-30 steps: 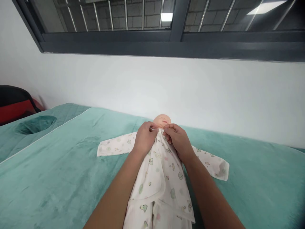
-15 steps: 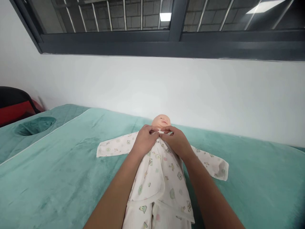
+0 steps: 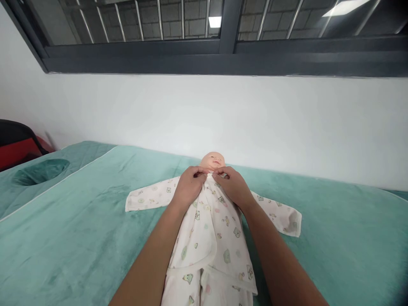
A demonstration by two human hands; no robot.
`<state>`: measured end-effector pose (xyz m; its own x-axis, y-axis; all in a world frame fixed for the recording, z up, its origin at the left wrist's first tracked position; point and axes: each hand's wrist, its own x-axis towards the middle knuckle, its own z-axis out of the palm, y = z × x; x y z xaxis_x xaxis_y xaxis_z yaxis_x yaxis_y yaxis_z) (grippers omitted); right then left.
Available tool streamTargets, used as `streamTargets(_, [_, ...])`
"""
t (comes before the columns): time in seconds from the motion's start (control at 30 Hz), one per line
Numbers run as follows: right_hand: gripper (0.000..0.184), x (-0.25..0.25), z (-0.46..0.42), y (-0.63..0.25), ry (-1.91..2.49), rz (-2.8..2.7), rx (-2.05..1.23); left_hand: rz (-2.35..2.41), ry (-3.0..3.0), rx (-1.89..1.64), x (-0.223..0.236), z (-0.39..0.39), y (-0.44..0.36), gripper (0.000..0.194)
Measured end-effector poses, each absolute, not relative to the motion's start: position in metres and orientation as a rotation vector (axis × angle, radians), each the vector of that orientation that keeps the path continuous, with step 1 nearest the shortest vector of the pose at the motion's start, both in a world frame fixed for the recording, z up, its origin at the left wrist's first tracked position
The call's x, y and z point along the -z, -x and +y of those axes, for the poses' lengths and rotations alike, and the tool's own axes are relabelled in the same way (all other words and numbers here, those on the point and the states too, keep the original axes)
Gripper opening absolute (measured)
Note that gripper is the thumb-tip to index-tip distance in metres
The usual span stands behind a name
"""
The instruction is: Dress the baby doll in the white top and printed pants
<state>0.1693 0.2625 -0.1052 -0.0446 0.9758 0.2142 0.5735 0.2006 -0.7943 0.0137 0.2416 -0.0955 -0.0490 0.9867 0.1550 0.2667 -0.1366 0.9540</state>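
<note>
A baby doll (image 3: 213, 160) lies on its back, its head toward the wall. It wears a white baby shirt (image 3: 208, 229) with small animal prints, the sleeves spread out to both sides, and matching trousers (image 3: 185, 289) below. My left hand (image 3: 191, 185) is closed in a pinch on the left side of the shirt's neckline, just under the doll's chin. Opposite it, my right hand (image 3: 232, 185) pinches the neckline's right side. A small gap of white cloth shows between the fingertips. The doll's own hands are not visible.
Green plush fabric covers the bed (image 3: 79, 238), which has a round hole (image 3: 41, 172) at the left. A black and red padded object (image 3: 19, 144) stands at the far left. Behind the bed rises a white wall (image 3: 255, 119) with a dark-framed barred window (image 3: 159, 57).
My fingertips have parted slightly at the neckline, showing more of the collar between them. The whole view has shifted a little, so everything sits slightly further left.
</note>
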Motion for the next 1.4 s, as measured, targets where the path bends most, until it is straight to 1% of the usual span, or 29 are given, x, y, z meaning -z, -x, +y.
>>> streamTargets(0.33, [0.013,0.113,0.269,-0.164,1.54,-1.608,-0.528,1.407,-1.573,-1.195,0.092,0.239,-0.019,0.022])
streamTargets(0.63, [0.013,0.114,0.27,-0.164,1.6,-1.552,-0.544,1.437,-1.62,-1.171,0.091,0.238,-0.021,0.019])
streamTargets(0.83, [0.016,0.11,0.269,-0.169,1.511,-1.607,-0.577,1.384,-1.46,-1.209,0.089,0.237,-0.017,0.02])
streamTargets(0.97, [0.019,0.102,0.264,-0.172,1.445,-1.643,-0.675,1.364,-1.316,-1.289,0.088,0.229,-0.014,0.02])
streamTargets(1.13, [0.018,0.078,0.244,-0.176,1.451,-1.635,-0.685,1.41,-1.262,-1.363,0.095,0.208,-0.006,0.018])
streamTargets(1.27, [0.028,0.06,0.22,-0.17,1.514,-1.947,-0.731,1.345,-1.386,-1.248,0.102,0.198,0.004,0.021])
streamTargets(1.33, [0.025,0.057,0.207,-0.161,1.624,-2.064,-0.639,1.301,-1.439,-1.191,0.104,0.198,0.008,0.022])
streamTargets(1.4, [0.017,0.057,0.195,-0.149,1.733,-2.121,-0.442,1.269,-1.469,-1.179,0.106,0.2,0.011,0.021])
